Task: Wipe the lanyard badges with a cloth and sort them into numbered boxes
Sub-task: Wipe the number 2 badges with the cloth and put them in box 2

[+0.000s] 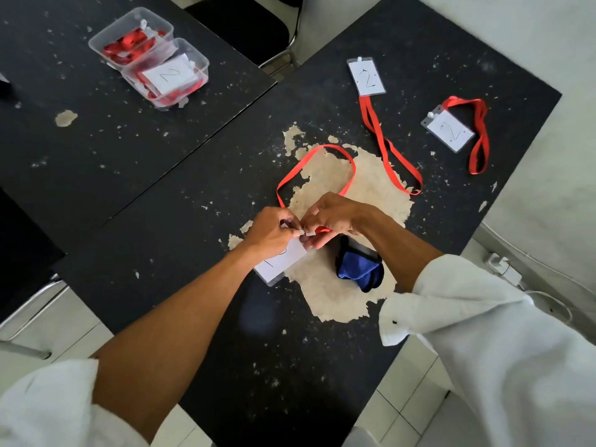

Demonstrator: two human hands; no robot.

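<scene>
- My left hand (274, 230) and my right hand (335, 217) meet over the middle of the tabletop (193, 221), with the fingertips touching each other.
- Both hands pinch the small white clip (306, 233) at the top end of a badge (283, 261); the fingers are curled tight around it.
- The badge comes out from under my left wrist. It shows a handwritten mark that is partly hidden. I cannot tell if it lies flat on the tabletop.
- Its red lanyard (329, 146) runs from my fingers in an open loop toward the far side, over a pale worn patch (332, 298).
- The blue cloth (358, 272) lies crumpled on this patch, just beside the badge and under my right wrist. No hand touches it.
- A second badge (367, 77), marked 2, lies toward the far corner, and its lanyard stretches back toward the middle.
- A third badge (449, 130), also marked 2, lies near the right corner, well apart from my hands.
- On the other table (80, 140), at its far side, two clear boxes stand touching. The near box (201, 64) has a paper marked 2, and the far box (106, 33) holds red lanyards.
</scene>
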